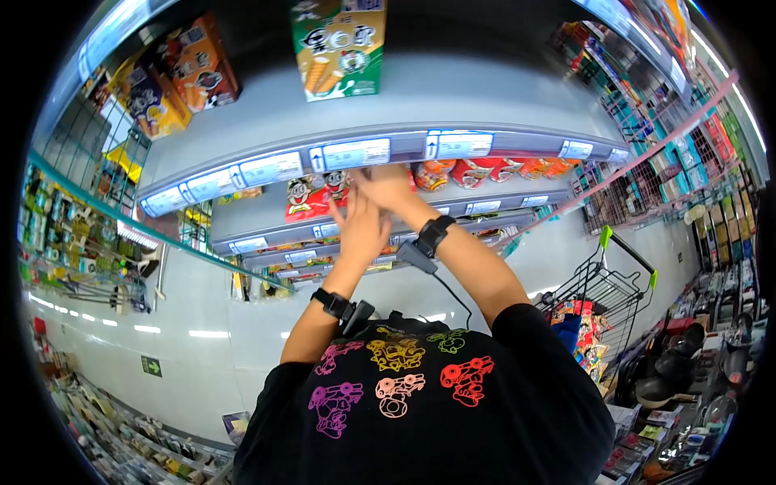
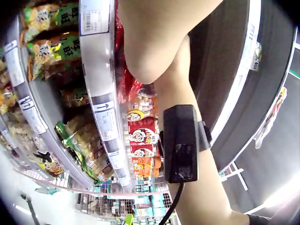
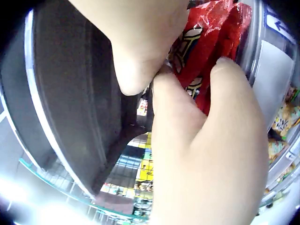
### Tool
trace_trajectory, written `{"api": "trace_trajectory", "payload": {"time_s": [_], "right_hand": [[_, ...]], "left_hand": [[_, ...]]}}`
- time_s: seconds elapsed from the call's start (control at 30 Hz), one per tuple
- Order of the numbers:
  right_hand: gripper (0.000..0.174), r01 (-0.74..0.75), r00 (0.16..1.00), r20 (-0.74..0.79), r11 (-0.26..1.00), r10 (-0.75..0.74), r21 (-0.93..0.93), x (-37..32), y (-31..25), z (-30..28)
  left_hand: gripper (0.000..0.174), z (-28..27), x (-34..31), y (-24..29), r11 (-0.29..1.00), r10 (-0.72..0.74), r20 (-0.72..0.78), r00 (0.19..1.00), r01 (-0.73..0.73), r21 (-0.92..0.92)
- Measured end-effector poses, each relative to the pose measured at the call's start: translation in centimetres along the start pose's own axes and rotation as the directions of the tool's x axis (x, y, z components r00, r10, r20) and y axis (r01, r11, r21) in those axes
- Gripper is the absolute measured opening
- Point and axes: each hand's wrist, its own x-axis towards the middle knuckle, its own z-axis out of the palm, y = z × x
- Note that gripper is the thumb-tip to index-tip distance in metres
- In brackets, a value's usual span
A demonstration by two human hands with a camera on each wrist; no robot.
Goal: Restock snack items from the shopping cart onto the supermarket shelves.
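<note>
- A shopper in a black T-shirt (image 1: pixel 517 420) printed with bright cartoon figures reaches both arms up to a supermarket shelf (image 1: pixel 517 145) edged with price labels.
- The left hand (image 1: pixel 361 229) is raised with fingers straight and spread, their tips at the red snack packets (image 1: pixel 311 198) standing at the front of the second shelf down.
- The right hand (image 1: pixel 386 187) crosses just above the left, at the shelf's front edge and beside the same packets. No view shows whether it is grasping anything or lies relaxed.
- From the right wrist, the red packets (image 3: pixel 211 42) fill the top of the frame, with fingers (image 3: pixel 229 70) of the lower hand pressed against them.
- From the left wrist, more red packets (image 2: pixel 143 136) with cartoon faces line the shelf just beside the right forearm, which carries a black strapped-on camera (image 2: pixel 180 143).
- A green box (image 1: pixel 339 48) stands on the top shelf above the hands, with orange boxes (image 1: pixel 202 69) further along.
- A black wire shopping cart (image 1: pixel 602 283) with green handle ends, loaded with goods, is parked to the shopper's right.
</note>
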Motion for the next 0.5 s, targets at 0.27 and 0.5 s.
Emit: {"api": "trace_trajectory", "payload": {"time_s": [0.27,0.5], "right_hand": [[0.075,0.302,0.933,-0.272,0.923,-0.234,0.241,-13.1,1.7,-3.5],[0.064,-0.127,0.893,-0.342,0.893,0.292,0.432,-27.0,12.3,-3.6]], "left_hand": [[0.058,0.8,-3.0,3.8,0.941,0.172,-0.067,0.983,-0.184,-0.286],[0.049,6.0,-4.1,10.7,0.856,0.434,0.117,0.893,-0.368,-0.362]]}}
